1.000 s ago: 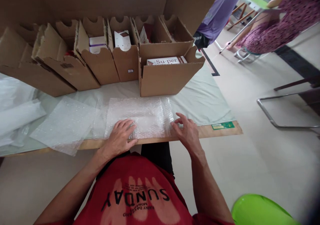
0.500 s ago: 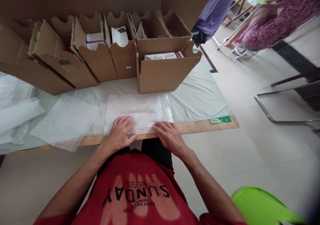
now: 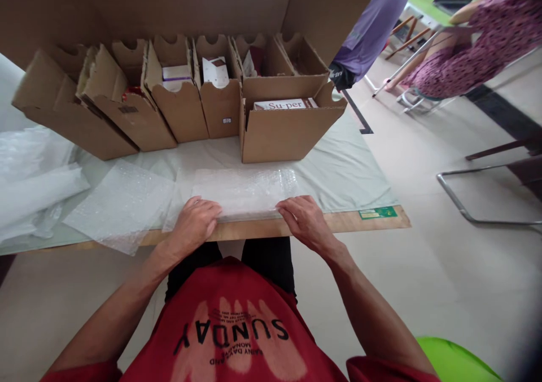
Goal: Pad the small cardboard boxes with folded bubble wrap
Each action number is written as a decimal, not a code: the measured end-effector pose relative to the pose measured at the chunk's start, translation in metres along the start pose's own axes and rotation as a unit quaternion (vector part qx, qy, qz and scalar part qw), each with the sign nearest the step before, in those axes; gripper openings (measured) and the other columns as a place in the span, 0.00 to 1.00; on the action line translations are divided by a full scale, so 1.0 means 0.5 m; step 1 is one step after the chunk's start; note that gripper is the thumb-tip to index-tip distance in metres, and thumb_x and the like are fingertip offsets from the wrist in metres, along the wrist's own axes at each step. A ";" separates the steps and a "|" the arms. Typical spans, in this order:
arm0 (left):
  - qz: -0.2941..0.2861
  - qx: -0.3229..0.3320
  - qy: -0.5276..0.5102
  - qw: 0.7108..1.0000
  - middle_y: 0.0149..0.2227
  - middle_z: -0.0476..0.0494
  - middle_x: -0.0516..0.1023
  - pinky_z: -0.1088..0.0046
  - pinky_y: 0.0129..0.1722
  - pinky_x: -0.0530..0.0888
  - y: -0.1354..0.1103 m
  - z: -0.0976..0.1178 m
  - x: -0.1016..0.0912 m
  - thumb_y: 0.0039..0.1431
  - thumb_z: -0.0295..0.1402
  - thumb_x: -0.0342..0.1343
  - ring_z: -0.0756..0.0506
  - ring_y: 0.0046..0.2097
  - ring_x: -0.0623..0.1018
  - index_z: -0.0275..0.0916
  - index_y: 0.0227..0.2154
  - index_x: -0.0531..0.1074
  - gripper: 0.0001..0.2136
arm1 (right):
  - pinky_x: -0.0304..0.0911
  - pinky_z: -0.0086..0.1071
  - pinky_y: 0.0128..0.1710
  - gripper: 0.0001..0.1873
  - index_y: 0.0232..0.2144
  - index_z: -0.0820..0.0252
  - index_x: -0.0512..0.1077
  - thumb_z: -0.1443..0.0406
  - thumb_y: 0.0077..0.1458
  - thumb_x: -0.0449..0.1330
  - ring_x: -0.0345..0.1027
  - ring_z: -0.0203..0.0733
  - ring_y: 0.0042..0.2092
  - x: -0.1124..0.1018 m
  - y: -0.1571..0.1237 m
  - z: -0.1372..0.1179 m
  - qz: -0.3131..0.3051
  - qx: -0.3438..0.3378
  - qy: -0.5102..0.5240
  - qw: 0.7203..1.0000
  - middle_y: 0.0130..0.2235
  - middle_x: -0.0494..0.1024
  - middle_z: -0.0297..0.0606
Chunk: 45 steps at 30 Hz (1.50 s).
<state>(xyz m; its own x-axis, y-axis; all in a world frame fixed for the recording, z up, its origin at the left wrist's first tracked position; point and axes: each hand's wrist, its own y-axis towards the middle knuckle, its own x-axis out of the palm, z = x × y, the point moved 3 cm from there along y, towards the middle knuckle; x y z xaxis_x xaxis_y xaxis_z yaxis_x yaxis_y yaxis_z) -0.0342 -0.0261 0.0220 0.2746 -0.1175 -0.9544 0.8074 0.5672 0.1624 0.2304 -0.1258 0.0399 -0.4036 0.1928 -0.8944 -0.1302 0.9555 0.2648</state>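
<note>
A clear sheet of bubble wrap (image 3: 248,192) lies along the front edge of the cloth-covered table, its near side folded over. My left hand (image 3: 195,221) is closed on the sheet's near left corner, thumb and fingers together. At the near right corner, my right hand (image 3: 305,218) pinches the same sheet. Another loose piece of bubble wrap (image 3: 122,204) is spread to the left, one corner hanging over the table edge.
Upright cardboard bins (image 3: 222,108) with small boxes inside line the back of the table. In front stands a bin (image 3: 288,136) holding a "Su-per" box (image 3: 284,104). More bubble wrap (image 3: 38,184) is heaped at left. A green stool (image 3: 453,362) and two people are nearby.
My hands have moved apart to the sheet's two near corners and closed on them. The sheet's near side is now folded away from me, making it narrower. The view has shifted slightly.
</note>
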 end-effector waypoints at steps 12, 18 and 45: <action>-0.279 -0.004 -0.180 0.943 0.26 0.48 0.71 0.70 0.32 0.63 0.030 0.025 -0.059 0.65 0.33 0.45 0.47 0.30 0.69 0.40 0.26 0.65 0.11 | 0.67 0.40 0.49 0.10 0.41 0.56 0.79 0.68 0.59 0.60 0.77 0.49 0.48 -0.030 -0.014 -0.012 -0.247 -0.013 0.097 0.964 0.48 0.83 0.40; -0.342 -0.065 -0.312 0.884 0.28 0.51 0.67 0.72 0.32 0.62 0.058 -0.029 -0.049 0.63 0.41 0.48 0.49 0.31 0.67 0.40 0.26 0.64 0.12 | 0.57 0.31 0.29 0.16 0.28 0.57 0.72 0.52 0.58 0.61 0.64 0.37 0.28 -0.020 0.015 0.072 -0.343 0.106 0.319 0.877 0.26 0.72 0.31; -0.102 0.044 0.020 0.994 0.73 0.34 0.54 0.35 0.69 0.47 -0.002 0.074 0.108 0.68 0.41 0.54 0.32 0.74 0.52 0.46 0.68 0.58 0.27 | 0.64 0.39 0.37 0.13 0.45 0.59 0.76 0.61 0.58 0.59 0.74 0.51 0.38 -0.013 -0.023 0.136 0.009 0.291 -0.085 0.953 0.38 0.82 0.45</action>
<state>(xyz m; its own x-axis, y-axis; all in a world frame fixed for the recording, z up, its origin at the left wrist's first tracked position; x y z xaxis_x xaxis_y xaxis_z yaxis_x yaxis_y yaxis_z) -0.0007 -0.0632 -0.0205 0.0807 -0.1903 -0.9784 0.8876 0.4603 -0.0163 0.2961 -0.1228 0.0182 -0.2425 0.1956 -0.9502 0.4201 0.9041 0.0789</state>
